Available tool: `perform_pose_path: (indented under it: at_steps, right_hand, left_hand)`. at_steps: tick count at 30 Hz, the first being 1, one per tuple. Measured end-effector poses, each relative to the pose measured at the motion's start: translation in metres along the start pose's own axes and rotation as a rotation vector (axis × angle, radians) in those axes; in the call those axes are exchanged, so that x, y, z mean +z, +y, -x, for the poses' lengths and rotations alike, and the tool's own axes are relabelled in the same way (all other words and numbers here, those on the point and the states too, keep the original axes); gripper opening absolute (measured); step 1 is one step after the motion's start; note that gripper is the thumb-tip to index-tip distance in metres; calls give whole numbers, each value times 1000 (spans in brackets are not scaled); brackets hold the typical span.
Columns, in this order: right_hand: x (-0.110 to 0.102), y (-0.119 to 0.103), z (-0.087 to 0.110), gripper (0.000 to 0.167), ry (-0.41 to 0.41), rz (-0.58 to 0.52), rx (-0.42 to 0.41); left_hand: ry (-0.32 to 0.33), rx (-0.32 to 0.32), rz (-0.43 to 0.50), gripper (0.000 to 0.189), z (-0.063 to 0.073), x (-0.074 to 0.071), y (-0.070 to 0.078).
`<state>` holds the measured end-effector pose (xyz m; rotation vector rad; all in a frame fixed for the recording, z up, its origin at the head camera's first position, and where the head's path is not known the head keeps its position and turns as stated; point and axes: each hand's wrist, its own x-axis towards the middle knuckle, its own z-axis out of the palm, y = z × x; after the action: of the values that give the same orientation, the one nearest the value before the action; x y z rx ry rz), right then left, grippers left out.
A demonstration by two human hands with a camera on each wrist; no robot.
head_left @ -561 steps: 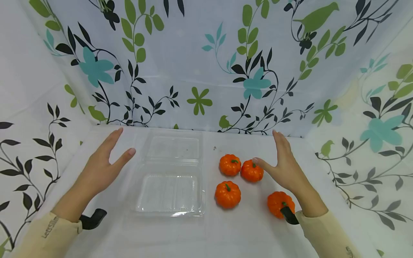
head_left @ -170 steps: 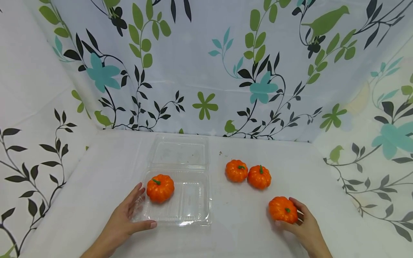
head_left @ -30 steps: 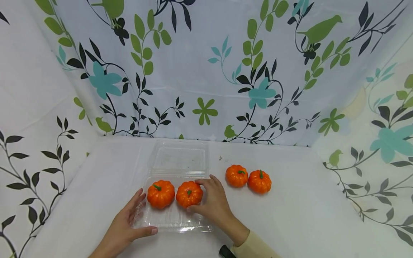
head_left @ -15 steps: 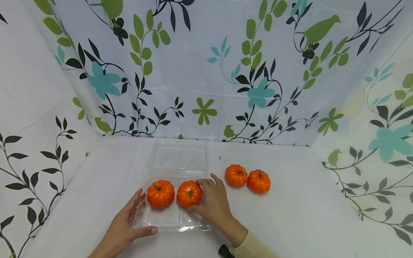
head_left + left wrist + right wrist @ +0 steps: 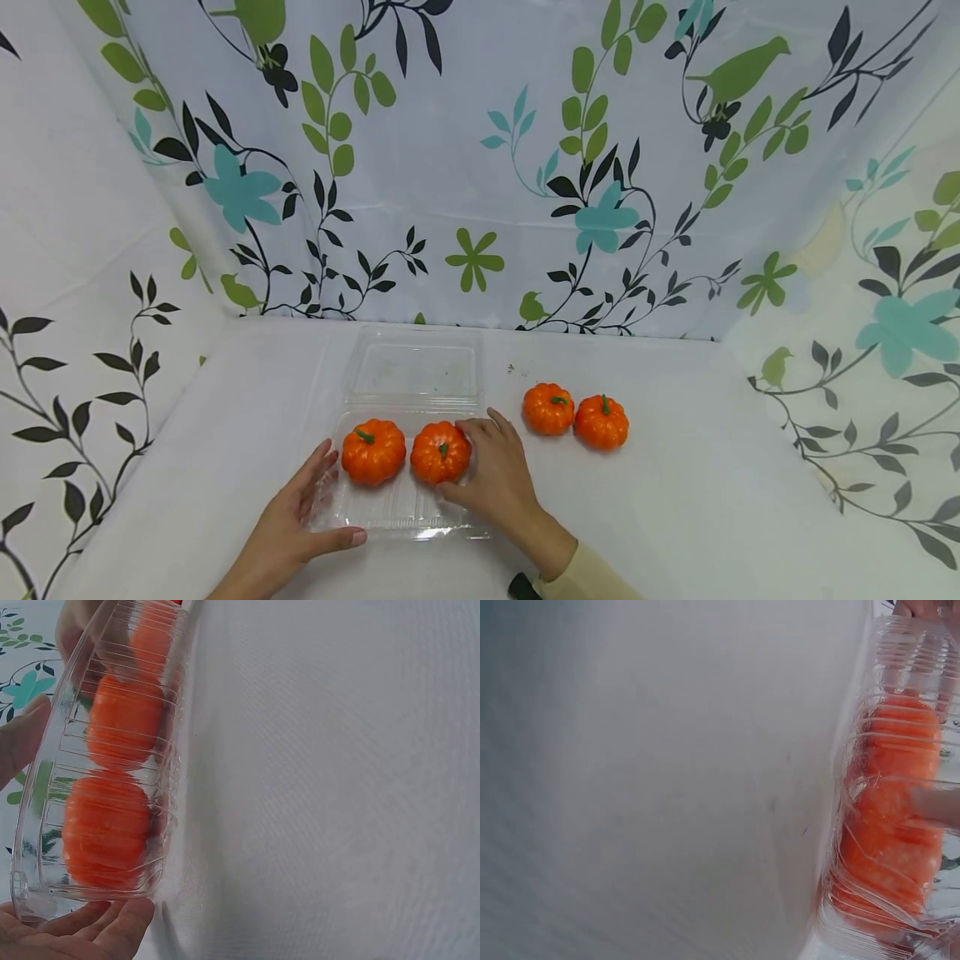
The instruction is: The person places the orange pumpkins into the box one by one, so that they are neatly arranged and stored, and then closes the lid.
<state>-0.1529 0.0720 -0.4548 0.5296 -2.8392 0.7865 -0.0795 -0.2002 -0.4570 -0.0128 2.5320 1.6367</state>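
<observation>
A clear plastic clamshell container (image 5: 397, 521) lies with its lid (image 5: 416, 367) folded back on the white tabletop. Inside its base sit two small orange pumpkins with green stems, a left pumpkin (image 5: 372, 452) and a right pumpkin (image 5: 440, 452), side by side. My right hand (image 5: 495, 471) holds the right one, fingers at its far side and thumb at its near side. At the container's left end rests my left hand (image 5: 285, 525), fingers against the side wall and thumb spread along the front. Through the clear wall, the left wrist view shows pumpkins (image 5: 106, 831) close up.
Two more pumpkins, one (image 5: 549, 409) and another (image 5: 602, 422), stand touching on the table (image 5: 675, 500), right of the container. A patterned cloth (image 5: 480, 167) hangs behind and at both sides. Small brown specks lie near the back.
Two pumpkins have gone from the table into the container since the oldest frame, the second carried by my right hand from the right. Over the last second almost nothing moves.
</observation>
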Motion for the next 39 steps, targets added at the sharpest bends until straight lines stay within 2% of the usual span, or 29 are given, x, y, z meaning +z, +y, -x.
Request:
perform_pose_path:
  at_steps: [4,10,14,23,33,39]
  right_hand:
    - [-2,-1,4,76,20,-87,20]
    - [-12,1,7,61,161,-265,4]
    - [-23,6,5,63,239,-349,15]
    - [-43,23,-4,78,341,-402,80]
    - [-57,32,-8,84,347,-442,145]
    - [-64,38,-11,88,370,-452,146]
  left_hand:
    - [0,-4,-11,121,0,0,-1]
    - [-4,1,-2,121,0,0,-1]
    - [-3,2,0,121,0,0,0]
    - [-13,-28,-23,122,-1,0,1]
    - [-11,-22,-30,122,-1,0,2]
    - [-9,-15,-27,122,-1,0,1]
